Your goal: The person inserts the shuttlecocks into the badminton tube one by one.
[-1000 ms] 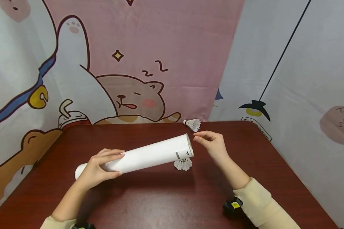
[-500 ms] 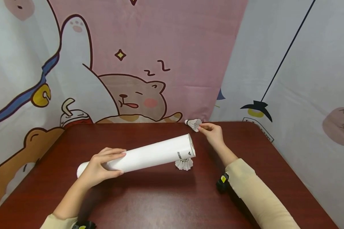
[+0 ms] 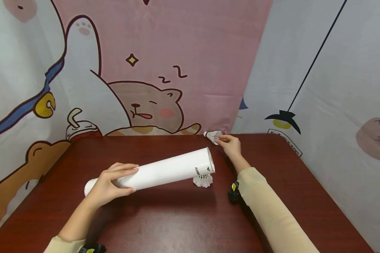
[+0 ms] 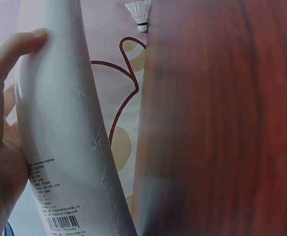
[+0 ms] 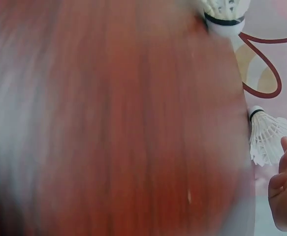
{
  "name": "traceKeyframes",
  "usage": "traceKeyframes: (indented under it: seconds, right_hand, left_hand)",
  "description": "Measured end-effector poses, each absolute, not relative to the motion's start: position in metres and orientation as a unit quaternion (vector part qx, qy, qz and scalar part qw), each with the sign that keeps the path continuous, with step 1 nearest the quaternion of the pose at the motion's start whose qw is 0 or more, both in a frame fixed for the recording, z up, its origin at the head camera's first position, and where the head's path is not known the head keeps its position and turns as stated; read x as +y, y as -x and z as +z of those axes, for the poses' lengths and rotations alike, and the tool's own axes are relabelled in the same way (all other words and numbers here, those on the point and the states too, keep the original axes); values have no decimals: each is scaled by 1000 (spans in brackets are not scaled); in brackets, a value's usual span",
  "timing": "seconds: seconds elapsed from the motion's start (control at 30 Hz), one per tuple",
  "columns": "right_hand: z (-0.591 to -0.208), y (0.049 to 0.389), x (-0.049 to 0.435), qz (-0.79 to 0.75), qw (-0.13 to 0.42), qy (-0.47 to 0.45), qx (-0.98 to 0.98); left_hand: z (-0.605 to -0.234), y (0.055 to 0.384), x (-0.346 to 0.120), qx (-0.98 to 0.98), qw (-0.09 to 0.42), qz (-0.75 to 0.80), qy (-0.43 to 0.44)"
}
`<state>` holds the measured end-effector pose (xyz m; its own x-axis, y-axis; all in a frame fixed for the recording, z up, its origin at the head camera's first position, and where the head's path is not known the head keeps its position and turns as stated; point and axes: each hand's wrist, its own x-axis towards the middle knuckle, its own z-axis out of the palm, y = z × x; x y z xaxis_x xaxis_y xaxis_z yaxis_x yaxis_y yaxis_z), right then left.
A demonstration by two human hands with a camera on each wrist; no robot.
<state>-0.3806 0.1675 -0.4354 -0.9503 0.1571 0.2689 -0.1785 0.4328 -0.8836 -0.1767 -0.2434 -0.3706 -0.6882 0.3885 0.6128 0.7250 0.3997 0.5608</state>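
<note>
In the head view my left hand [image 3: 109, 182] grips a long white shuttlecock tube [image 3: 168, 169], thumb below and fingers over the top. The tube tilts up to the right, its round right end raised over the table. The left wrist view shows a barcode and small print on the tube [image 4: 79, 128]. At the far table edge my right hand [image 3: 231, 146] pinches the feather skirt of a white shuttlecock [image 3: 211, 135], whose cork points left. A second shuttlecock [image 3: 203, 181] lies beneath the tube's right end, its cork hidden behind the tube in the head view.
The dark red wooden table [image 3: 177, 225] reaches back to a cartoon-printed cloth [image 3: 209, 52] hanging right behind its far edge. A pale cloth [image 3: 335, 88] hangs along the right side. Black wrist devices [image 3: 234, 193] are worn at both wrists.
My right hand has moved forward and slightly left, from beyond the tube's right end to the far shuttlecock's feathers. My left hand and the tube have stayed nearly still.
</note>
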Motion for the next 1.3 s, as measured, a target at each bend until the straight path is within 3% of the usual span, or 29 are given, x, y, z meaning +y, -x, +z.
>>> traceKeyframes:
  seconds: [0.6,0.87,1.3]
  right_hand:
    - [-439,387,135,538,123,51,-832]
    - [-444,388,129,451,126,83,-880]
    - [-448,381,132,435,167,102,-879]
  left_hand:
    - [-373,179,-248,-802,213,-425,362]
    - [-373,177,-248,-805,208,-427,354]
    - [-371,176,-247,-812,200,-426,347]
